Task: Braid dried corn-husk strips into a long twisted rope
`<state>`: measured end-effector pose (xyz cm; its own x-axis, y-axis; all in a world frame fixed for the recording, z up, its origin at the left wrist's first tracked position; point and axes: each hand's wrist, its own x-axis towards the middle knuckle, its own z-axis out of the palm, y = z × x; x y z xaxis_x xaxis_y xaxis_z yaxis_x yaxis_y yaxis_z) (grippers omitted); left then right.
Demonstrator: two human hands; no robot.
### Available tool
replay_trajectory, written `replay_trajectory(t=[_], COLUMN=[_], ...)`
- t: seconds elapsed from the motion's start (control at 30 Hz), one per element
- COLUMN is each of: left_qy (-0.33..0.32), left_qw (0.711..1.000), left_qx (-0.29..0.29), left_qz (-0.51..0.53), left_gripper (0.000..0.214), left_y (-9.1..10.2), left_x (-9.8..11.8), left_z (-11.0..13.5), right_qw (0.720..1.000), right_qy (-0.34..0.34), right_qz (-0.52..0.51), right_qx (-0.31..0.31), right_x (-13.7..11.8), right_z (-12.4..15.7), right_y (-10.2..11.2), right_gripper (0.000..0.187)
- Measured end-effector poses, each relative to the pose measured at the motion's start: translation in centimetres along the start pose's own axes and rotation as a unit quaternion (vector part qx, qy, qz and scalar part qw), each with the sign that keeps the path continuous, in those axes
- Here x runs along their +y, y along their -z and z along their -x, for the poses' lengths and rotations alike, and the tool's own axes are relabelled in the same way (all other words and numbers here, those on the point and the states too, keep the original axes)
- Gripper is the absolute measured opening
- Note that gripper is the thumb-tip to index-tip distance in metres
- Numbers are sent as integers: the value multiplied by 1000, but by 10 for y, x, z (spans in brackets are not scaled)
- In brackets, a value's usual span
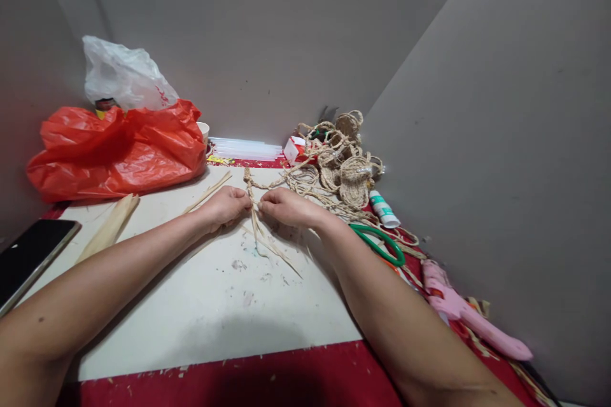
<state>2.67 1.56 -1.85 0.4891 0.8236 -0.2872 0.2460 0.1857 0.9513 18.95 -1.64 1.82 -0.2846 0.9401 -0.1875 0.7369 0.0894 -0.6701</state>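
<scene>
Both hands meet over the middle of a white board (200, 318), at the working end of a braided straw cord (247, 179). My left hand (228, 206) is closed, with thumb and fingertips pinching the cord's strands from the left. From the right, my right hand (284, 206) pinches the same strands close by, its fingers also closed. Loose straw strands (256, 229) hang below the fingertips and spread toward me on the board. Above the hands the finished braid bends right, toward a heap of coiled braid (305, 181). The exact strand in each pinch is too small to tell.
An orange-red plastic bag (124, 152) and a phone (33, 261) lie left, beside flat straw leaves (112, 222). Clear glue sticks (245, 149) lie at the back. On the right are woven straw pieces (354, 181), green-handled scissors (382, 241) and a pink glue gun (477, 318). Grey walls enclose the table.
</scene>
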Motion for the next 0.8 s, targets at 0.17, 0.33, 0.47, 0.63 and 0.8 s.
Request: replay_trajectory(t=[0.17, 0.33, 0.47, 0.63, 0.8], left_qy=[-12, 2, 0, -3, -16], left_qw=[1000, 999, 997, 998, 995], left_qx=[27, 0, -17, -21, -25], left_qz=[0, 47, 79, 66, 94], left_gripper=[20, 19, 28, 19, 18], left_y=[-1, 1, 1, 3, 9], left_x=[0, 3, 6, 7, 11], left_z=[1, 5, 8, 10, 10], right_qw=[999, 994, 978, 978, 999], right_qy=[-5, -1, -22, 34, 47], right_qz=[22, 81, 186, 207, 11], right_qx=[23, 75, 88, 20, -1], right_x=[-17, -18, -20, -30, -22], right_z=[7, 6, 6, 20, 23], right_y=[-12, -33, -43, -31, 8], right_gripper=[19, 22, 26, 27, 35])
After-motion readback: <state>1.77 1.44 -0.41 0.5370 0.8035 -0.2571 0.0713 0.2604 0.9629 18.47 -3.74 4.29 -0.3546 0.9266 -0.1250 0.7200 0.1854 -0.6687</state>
